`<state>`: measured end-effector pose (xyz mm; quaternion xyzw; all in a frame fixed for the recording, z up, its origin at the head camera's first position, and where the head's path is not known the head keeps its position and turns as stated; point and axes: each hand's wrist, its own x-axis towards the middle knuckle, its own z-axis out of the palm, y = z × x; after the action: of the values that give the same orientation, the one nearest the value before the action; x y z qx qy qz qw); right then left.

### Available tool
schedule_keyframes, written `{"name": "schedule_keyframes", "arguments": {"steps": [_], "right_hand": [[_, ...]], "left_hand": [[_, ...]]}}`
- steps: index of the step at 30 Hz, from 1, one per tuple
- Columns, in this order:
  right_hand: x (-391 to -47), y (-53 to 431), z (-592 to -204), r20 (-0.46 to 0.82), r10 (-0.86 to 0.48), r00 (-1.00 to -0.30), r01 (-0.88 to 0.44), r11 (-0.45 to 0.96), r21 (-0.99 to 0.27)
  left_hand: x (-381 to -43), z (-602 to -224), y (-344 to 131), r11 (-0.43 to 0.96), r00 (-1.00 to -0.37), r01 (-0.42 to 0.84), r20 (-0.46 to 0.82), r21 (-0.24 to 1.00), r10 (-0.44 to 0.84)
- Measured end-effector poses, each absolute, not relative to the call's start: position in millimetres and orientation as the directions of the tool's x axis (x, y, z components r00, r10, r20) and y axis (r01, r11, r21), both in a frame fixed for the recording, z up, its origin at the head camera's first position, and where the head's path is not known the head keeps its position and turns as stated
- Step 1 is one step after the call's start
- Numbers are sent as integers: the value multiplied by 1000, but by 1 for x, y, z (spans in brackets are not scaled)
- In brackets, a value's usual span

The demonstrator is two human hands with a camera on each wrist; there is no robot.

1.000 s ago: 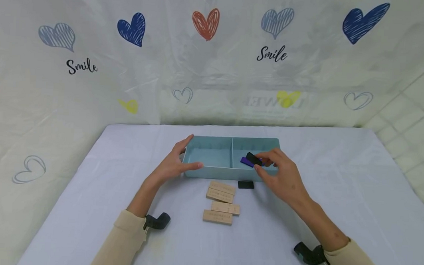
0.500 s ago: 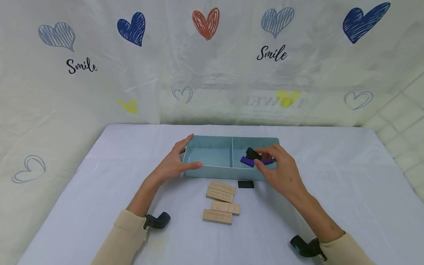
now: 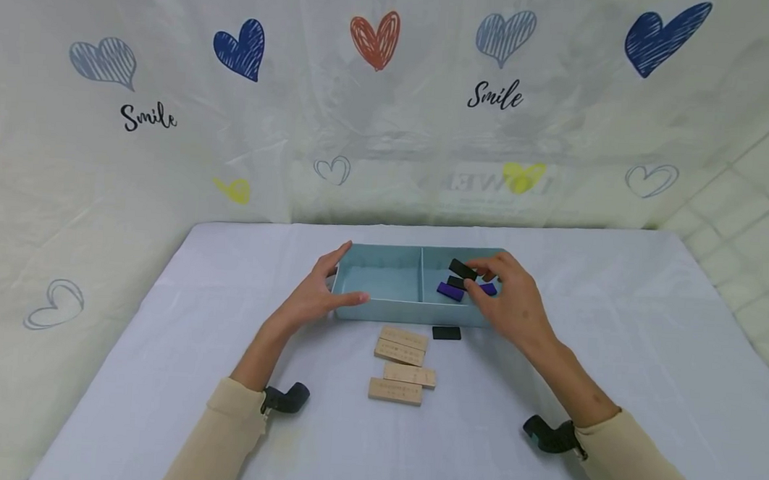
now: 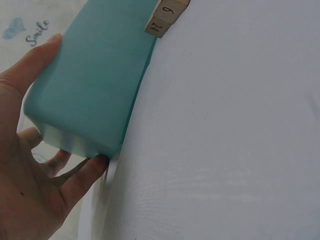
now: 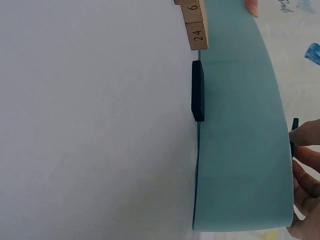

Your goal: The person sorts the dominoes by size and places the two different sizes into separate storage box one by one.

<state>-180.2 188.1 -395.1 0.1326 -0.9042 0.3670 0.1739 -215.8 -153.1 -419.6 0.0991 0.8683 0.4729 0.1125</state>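
A light blue tray point(image 3: 413, 312) with a divider lies lengthwise across the table. My left hand point(image 3: 313, 294) grips its left end, thumb on the front rim and fingers round the end wall point(image 4: 70, 137). Over the right compartment, my right hand point(image 3: 518, 298) pinches a black rectangular tile point(image 3: 463, 269) between thumb and fingers. Below it in that compartment lie another black tile point(image 3: 455, 281), a purple tile point(image 3: 450, 291) and a second purple tile point(image 3: 488, 289), partly hidden by the thumb. In the right wrist view the held tile's edge point(image 5: 295, 122) shows above the rim.
One black tile point(image 3: 446, 333) lies on the white cloth right at the tray's front wall. Several wooden blocks point(image 3: 395, 391) with printed markings sit in front of it; two ends read 6 and 24 point(image 5: 195, 22). A white patterned sheet point(image 3: 377, 124) hangs behind the table.
My right hand has shifted slightly up and away with the black tile, uncovering another black tile and more of the purple ones. The left hand stays on the tray's end.
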Motion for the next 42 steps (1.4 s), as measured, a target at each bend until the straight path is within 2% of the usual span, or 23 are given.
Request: {"name": "schedule_keyframes", "arguments": {"steps": [20, 42], "right_hand": [[-187, 193, -400, 426, -111, -898, -374, 702, -606], [-156, 191, -394, 436, -140, -889, -406, 681, -610]], "left_hand": [[-217, -421, -151, 536, -955, 78, -92, 841, 283], [-218, -422, -154, 535, -955, 78, -90, 841, 282]]}}
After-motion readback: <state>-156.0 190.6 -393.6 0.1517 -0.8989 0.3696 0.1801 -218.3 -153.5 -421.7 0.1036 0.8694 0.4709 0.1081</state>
